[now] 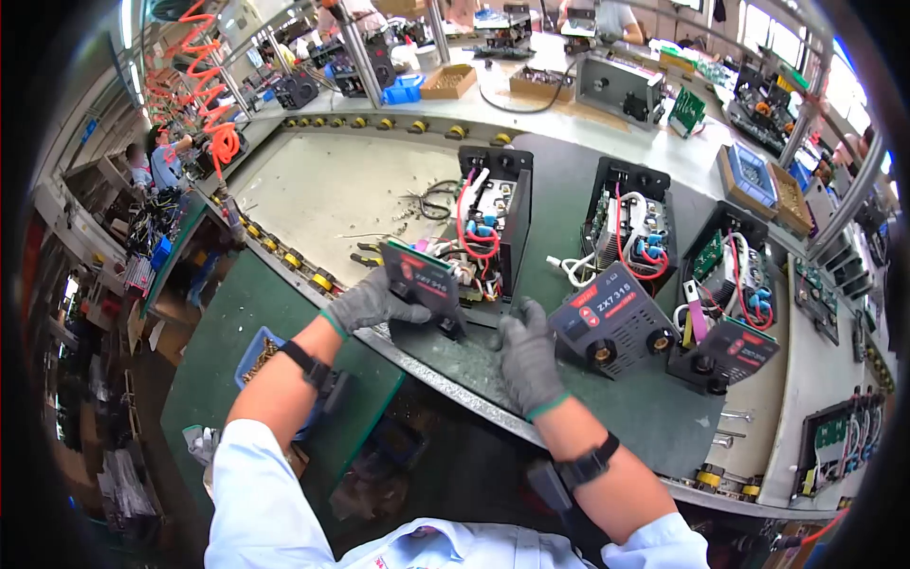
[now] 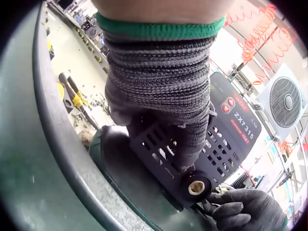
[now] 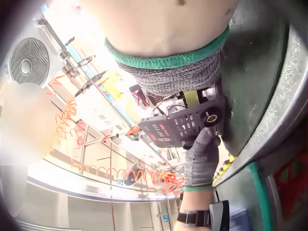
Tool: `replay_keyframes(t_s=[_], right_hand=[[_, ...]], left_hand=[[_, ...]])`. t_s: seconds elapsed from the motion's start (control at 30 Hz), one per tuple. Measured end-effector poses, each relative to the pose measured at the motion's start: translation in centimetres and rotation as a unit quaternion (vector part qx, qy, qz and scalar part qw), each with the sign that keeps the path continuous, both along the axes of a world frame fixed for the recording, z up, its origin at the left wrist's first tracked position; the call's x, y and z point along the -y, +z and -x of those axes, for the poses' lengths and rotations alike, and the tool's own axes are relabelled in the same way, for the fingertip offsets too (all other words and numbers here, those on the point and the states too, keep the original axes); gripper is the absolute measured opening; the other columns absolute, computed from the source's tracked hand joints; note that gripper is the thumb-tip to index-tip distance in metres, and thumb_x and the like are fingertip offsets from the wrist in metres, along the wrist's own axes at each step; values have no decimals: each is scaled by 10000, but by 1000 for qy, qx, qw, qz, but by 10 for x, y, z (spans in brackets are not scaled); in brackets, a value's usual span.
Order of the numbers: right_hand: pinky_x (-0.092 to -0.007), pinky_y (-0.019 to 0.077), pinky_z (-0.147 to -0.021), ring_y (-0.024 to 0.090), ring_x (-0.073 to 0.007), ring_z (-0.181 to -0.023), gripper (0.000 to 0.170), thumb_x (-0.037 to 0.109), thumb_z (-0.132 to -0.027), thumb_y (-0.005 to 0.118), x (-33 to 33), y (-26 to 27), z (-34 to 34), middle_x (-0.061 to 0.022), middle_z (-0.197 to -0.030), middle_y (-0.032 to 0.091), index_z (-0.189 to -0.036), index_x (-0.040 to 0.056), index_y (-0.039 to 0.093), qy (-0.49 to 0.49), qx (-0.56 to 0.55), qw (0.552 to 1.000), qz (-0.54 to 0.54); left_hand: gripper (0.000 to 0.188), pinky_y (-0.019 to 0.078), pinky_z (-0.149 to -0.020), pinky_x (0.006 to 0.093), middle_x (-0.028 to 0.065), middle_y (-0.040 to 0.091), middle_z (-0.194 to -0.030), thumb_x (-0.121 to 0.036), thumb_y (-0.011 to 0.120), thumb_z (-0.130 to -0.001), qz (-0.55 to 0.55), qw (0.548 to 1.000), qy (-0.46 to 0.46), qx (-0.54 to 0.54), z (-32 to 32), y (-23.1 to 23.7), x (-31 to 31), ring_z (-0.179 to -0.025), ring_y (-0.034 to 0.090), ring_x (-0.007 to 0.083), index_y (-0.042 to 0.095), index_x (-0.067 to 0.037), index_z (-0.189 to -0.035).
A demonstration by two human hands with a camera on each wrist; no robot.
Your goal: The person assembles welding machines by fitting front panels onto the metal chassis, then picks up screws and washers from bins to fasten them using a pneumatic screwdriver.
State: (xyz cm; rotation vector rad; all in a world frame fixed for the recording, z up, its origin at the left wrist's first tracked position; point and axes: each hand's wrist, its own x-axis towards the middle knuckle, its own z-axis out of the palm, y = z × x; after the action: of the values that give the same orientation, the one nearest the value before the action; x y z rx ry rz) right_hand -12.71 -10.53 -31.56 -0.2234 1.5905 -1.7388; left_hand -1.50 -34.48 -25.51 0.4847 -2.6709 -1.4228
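My left hand (image 1: 374, 302), in a grey knit glove, grips the lower part of a black front panel (image 1: 427, 283) marked ZX7 315. In the left wrist view its fingers lie over the vent slots, beside a round brass-centred socket (image 2: 196, 187). The panel leans out from an open welding machine (image 1: 498, 223) with red and white wires and blue parts inside. My right hand (image 1: 529, 358), gloved alike, is close to the panel's lower right corner with fingers loosely bent. In the right wrist view the cuff hides most of that hand.
To the right stand a second open machine with its tilted panel (image 1: 611, 318) and a third one (image 1: 735, 351). Yellow-handled cutters (image 1: 368, 256), black cable and scattered screws lie on the pale board behind. Wrenches (image 1: 730, 427) lie at right; a blue bin (image 1: 261, 356) sits below left.
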Motion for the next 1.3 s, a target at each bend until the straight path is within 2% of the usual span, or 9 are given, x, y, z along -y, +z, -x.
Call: replay_keyframes(t_s=[0.1, 0.53, 0.67, 0.73, 0.77, 0.83, 1.03, 1.1, 1.3], right_hand=[[-282, 443, -460, 540, -124, -550, 447, 159, -964, 651, 35, -47, 31, -56, -780, 607, -1354, -4, 505, -95, -137, 985, 40], [-238, 404, -417, 517, -109, -511, 172, 252, -980, 668, -31, 101, -11, 7, -735, 577, -989, 87, 621, 134, 246, 959, 51], [-271, 452, -431, 622, -116, -601, 333, 412, -968, 667, -40, 152, -13, -31, -723, 633, -888, 88, 665, 181, -32, 977, -111], [-317, 523, -542, 664, -159, -647, 439, 481, -940, 685, -24, 137, 11, -56, -758, 687, -904, 44, 697, -7, -603, 772, -200], [-317, 523, -542, 664, -159, -647, 439, 481, -940, 685, -15, 141, 16, -56, -758, 687, -904, 44, 697, -11, -608, 768, -202], [-349, 547, -648, 669, -183, -662, 513, 511, -896, 735, 11, 157, 24, -61, -775, 702, -900, -2, 709, -38, -473, 878, -63], [-306, 512, -649, 617, -120, -716, 463, 479, -819, 827, 36, 159, 41, -31, -789, 674, -898, 34, 722, 52, -281, 958, 16], [-297, 505, -680, 617, -122, -788, 476, 458, -823, 826, 35, 154, 41, -23, -879, 680, -1028, 43, 716, 55, -203, 977, 45], [-290, 499, -680, 609, -131, -776, 483, 430, -831, 818, 31, 159, 38, -27, -882, 675, -1077, 28, 712, 67, -199, 977, 29]], left_hand=[[657, 514, -1001, 347, 15, 719, -1149, -65, 909, -735, -94, 996, 7, 0, 1, -20, 7, -1083, 646, 146, 622, -116, -1324], [543, 560, -853, 333, 60, 742, -1019, -330, 828, -834, -164, 985, -54, 15, -52, 107, -25, -946, 677, 154, 679, -46, -1274], [511, 544, -738, 287, 60, 731, -939, -485, 755, -895, -8, 997, 65, 43, -40, 127, -33, -788, 669, 127, 729, -46, -1156], [516, 533, -673, 284, 53, 714, -877, -513, 749, -892, -65, 995, 74, -28, -12, 104, -13, -725, 641, 112, 734, -48, -1115], [533, 520, -639, 281, 51, 702, -828, -539, 742, -888, -68, 992, 78, -65, -2, 103, -14, -697, 622, 102, 740, -42, -1080], [534, 452, -539, 275, 22, 635, -709, -598, 747, -856, -33, 996, 76, -29, 13, 118, -13, -595, 552, 94, 732, -73, -952], [617, 447, -540, 282, 28, 629, -737, -649, 728, -842, -72, 996, 46, -21, 22, 98, 9, -606, 546, 107, 709, -52, -997], [621, 568, -810, 353, 130, 723, -1002, -530, 750, -871, -52, 992, 65, -91, 0, 104, -10, -900, 694, 188, 663, -10, -1199], [665, 492, -1056, 361, 149, 629, -1269, -307, 729, -958, -87, 971, 14, -221, -25, 63, -25, -1194, 607, 191, 436, 60, -1428]])
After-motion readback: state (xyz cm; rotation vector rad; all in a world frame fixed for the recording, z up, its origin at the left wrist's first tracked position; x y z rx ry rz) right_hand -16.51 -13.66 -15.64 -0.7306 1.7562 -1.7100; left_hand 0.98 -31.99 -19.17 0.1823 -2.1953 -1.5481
